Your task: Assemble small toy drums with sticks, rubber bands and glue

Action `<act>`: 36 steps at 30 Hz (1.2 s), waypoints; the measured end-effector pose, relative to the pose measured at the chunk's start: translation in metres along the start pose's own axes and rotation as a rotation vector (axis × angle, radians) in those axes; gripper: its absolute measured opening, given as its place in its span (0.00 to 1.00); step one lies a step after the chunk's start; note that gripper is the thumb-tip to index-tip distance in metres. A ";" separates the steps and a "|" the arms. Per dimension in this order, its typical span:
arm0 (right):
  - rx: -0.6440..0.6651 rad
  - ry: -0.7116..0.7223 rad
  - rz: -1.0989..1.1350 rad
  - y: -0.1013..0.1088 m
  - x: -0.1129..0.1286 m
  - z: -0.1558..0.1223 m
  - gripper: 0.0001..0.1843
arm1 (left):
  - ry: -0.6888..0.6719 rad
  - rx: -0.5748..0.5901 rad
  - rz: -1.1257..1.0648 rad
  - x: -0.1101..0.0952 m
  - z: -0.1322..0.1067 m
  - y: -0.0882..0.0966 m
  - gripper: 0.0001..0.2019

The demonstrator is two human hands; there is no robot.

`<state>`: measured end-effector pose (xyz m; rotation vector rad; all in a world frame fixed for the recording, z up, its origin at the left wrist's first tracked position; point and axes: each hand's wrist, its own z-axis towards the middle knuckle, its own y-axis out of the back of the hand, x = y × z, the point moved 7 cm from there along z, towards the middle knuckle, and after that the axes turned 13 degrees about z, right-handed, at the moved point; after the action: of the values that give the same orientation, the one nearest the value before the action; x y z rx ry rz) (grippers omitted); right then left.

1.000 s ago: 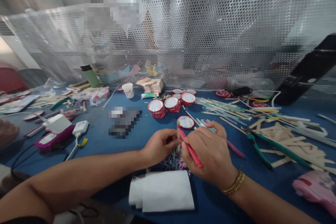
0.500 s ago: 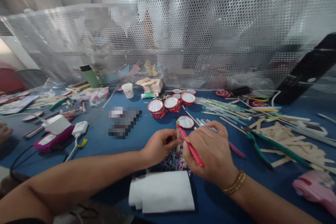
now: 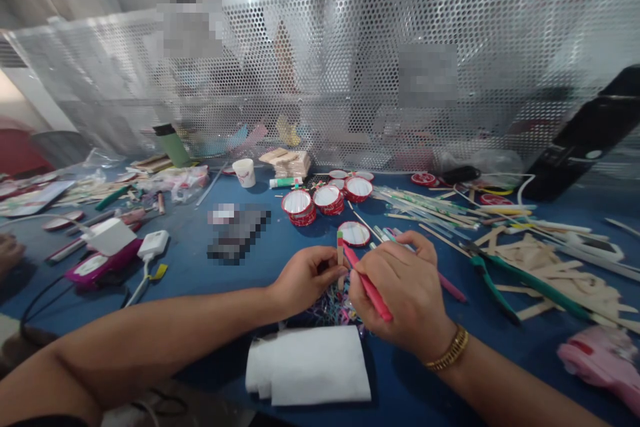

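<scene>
My left hand pinches a wooden craft stick, held upright, its top end green with red below. My right hand is closed round a pink marker like a pen. The marker's tip is at the stick's right side; whether it touches the wood I cannot tell. Under both hands lies a tangle of shiny coloured shreds, partly hidden. A folded white cloth rests just in front of it. Beyond my fingers sits a round red-rimmed piece with a white face.
Several red-and-white round pieces are grouped farther back. To the right lie green-handled pliers, loose craft sticks and a pink glue gun. A paper cup and a perforated metal screen stand behind. Another person's hand shows at left.
</scene>
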<state>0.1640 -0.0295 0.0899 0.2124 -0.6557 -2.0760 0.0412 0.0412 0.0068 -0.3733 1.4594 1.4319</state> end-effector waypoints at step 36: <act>0.020 0.005 0.005 -0.001 0.000 0.000 0.10 | -0.019 -0.007 -0.044 -0.001 0.000 -0.001 0.16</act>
<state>0.1632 -0.0292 0.0898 0.2272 -0.6732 -2.0643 0.0423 0.0411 0.0071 -0.3925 1.4231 1.4025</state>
